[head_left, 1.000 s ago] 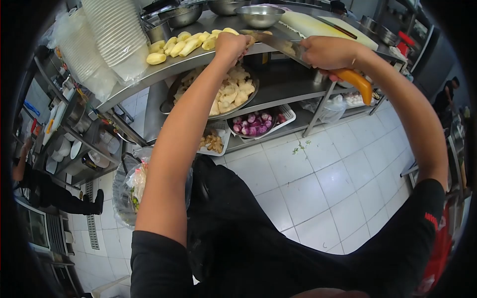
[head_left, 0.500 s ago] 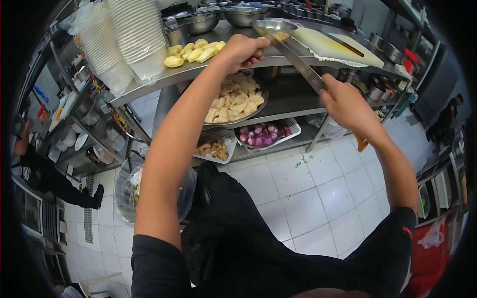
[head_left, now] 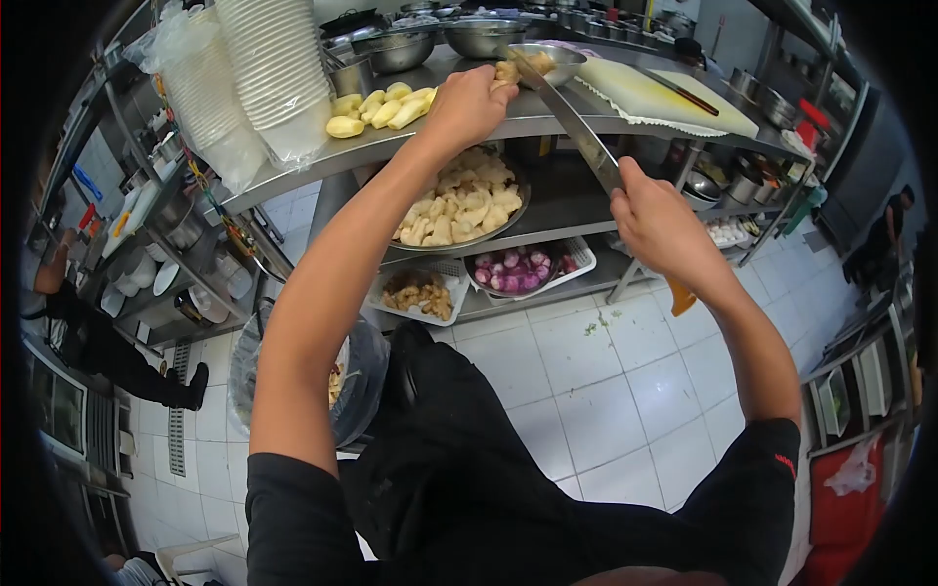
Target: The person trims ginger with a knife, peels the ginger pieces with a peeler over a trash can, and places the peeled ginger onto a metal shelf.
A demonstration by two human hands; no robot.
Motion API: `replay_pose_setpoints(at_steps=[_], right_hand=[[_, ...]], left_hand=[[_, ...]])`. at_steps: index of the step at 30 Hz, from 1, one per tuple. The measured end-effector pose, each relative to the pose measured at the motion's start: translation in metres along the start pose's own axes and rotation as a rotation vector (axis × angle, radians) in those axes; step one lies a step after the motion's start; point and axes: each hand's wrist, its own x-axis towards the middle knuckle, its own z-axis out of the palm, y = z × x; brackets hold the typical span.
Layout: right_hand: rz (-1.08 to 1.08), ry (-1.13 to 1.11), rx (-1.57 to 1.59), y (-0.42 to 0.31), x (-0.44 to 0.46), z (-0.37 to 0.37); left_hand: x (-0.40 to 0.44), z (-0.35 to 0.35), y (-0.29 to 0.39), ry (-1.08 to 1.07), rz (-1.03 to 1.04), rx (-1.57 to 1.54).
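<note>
My left hand (head_left: 469, 105) is closed around a knobby tan piece of ginger (head_left: 507, 72), held over the steel counter's edge. My right hand (head_left: 660, 220) grips a long, broad-bladed knife (head_left: 583, 135) whose orange-brown handle end shows below the fist. The blade slants up and left, its tip close to the ginger; whether it touches cannot be made out. Behind the tip sits a shallow metal bowl (head_left: 565, 66). Smooth pale-yellow peeled pieces (head_left: 405, 109) lie on the counter left of my left hand. Below, a wide metal bowl (head_left: 524, 203) holds many pale, knobby chunks.
A white cutting board (head_left: 635, 86) with another knife (head_left: 684, 93) lies at right. Stacked plastic tubs (head_left: 274, 73) stand at left. Underneath are a basket of brown ginger (head_left: 418, 296) and a bowl of purple onions (head_left: 510, 269). A lined bin (head_left: 366, 391) stands beside my leg.
My left hand has turned and shifted slightly left with the ginger. My right hand has moved a little left and down with the knife. More of the bin's contents shows.
</note>
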Motion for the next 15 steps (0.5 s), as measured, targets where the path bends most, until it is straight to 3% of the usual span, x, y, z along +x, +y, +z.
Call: replay_pose_setpoints(at_steps=[9,15], right_hand=[[-0.084,0.015,0.125,-0.006,0.042,0.017],[-0.023,-0.088,0.23,-0.024,0.058,0.016]], left_hand=[[0.014,-0.013,-0.047,0.218,0.388,0.439],[0.022,-0.031,-0.068,0.189,0.405,0.482]])
